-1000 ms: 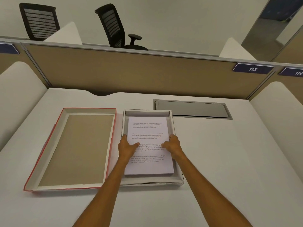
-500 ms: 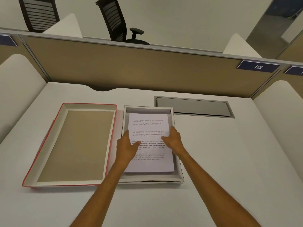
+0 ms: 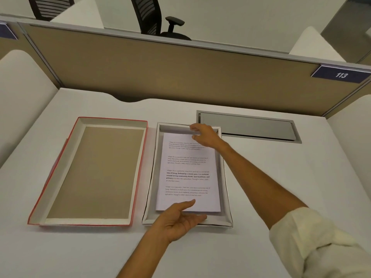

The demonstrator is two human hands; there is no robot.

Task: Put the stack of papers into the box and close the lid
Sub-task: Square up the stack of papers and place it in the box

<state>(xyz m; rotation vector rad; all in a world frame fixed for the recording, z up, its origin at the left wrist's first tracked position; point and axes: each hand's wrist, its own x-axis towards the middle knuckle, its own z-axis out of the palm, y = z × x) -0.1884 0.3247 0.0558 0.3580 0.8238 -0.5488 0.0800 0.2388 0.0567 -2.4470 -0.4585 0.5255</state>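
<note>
A white stack of printed papers (image 3: 188,173) lies flat inside the shallow grey-white box (image 3: 225,189) at the desk's middle. My left hand (image 3: 178,219) rests at the stack's near edge, fingers stretched out and touching the paper and the box's front wall. My right hand (image 3: 204,135) is at the far edge of the stack, its fingers curled against the top of the papers by the box's back wall. The red-edged lid (image 3: 88,173) lies upside down to the left of the box, its brown inside facing up.
A grey cable hatch (image 3: 249,125) is set in the white desk (image 3: 281,177) behind and right of the box. A tan partition (image 3: 160,73) with a "113" tag closes the back. White side panels flank the desk. Office chairs stand beyond.
Both hands have left the stack's sides: the left slid to the near edge, the right reached to the far edge. The papers stay in the box.
</note>
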